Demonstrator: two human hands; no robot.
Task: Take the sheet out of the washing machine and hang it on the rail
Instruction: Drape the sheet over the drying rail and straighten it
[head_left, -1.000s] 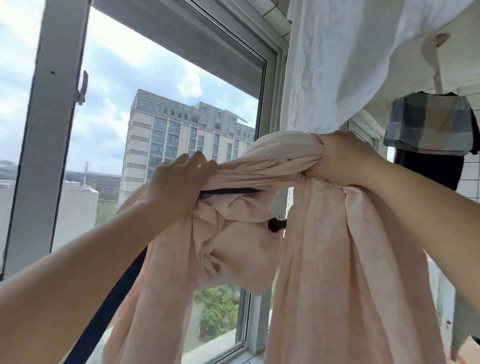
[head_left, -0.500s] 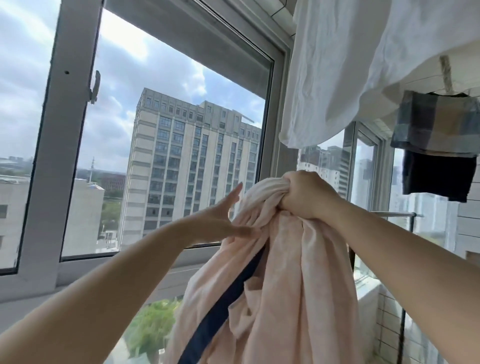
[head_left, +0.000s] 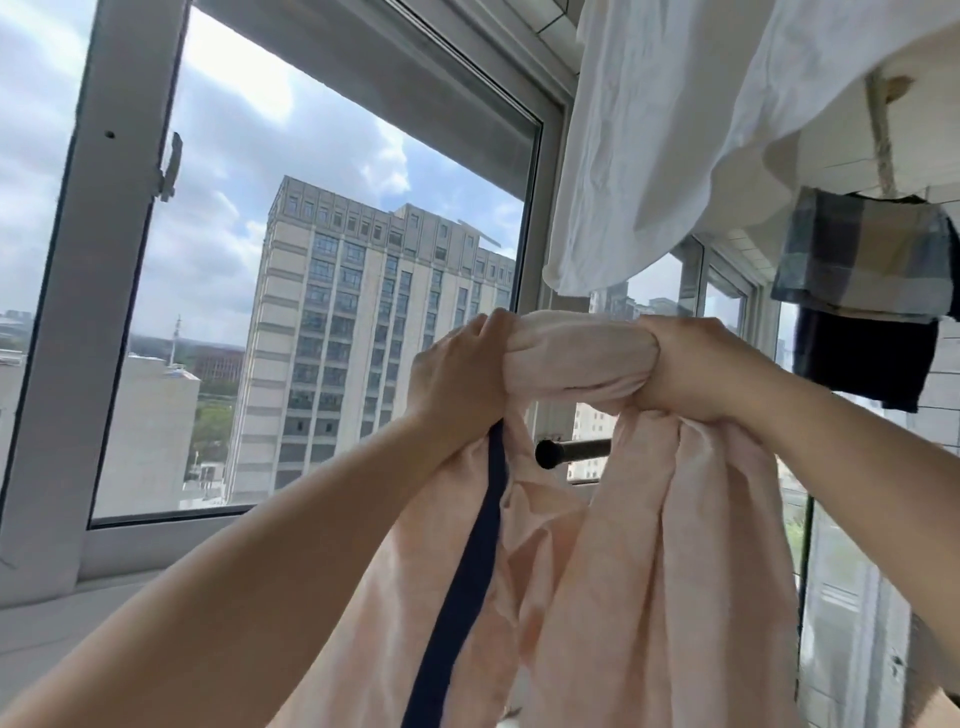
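Observation:
A pale pink sheet (head_left: 649, 545) with a dark blue band hangs bunched in front of me. My left hand (head_left: 457, 374) grips one end of a rolled stretch of the sheet. My right hand (head_left: 691, 364) grips the other end, a short span to the right. Folds of the sheet fall down from both hands. The dark end of a metal rail (head_left: 571, 452) shows in the gap below the rolled stretch, behind the cloth. The rest of the rail is hidden by the sheet.
A white cloth (head_left: 701, 130) hangs overhead at the upper right. A checked garment (head_left: 862, 254) and a dark one (head_left: 867, 358) hang at the right. Large window frames (head_left: 104, 270) fill the left, with a tall building outside.
My left hand, open and touching the sheet half a second ago, now grips it. Both hands hold a rolled stretch between them, and the rail end shows again below it.

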